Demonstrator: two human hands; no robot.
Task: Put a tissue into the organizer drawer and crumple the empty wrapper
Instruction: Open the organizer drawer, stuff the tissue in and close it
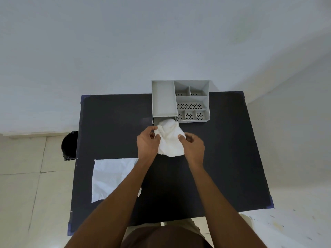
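A grey organizer (180,101) with several compartments stands at the table's far edge. Its drawer (155,122) is pulled out at the front left. A bunched white tissue (170,140) lies partly in the drawer and hangs out toward me. My left hand (147,143) pinches the tissue's left side. My right hand (192,146) grips its right side. A flat white wrapper (111,178) lies on the table at the near left, partly hidden under my left forearm.
The dark table (223,158) has blue tape on its corners. A black bin (69,145) stands on the tiled floor left of the table. A pale wall rises behind the table.
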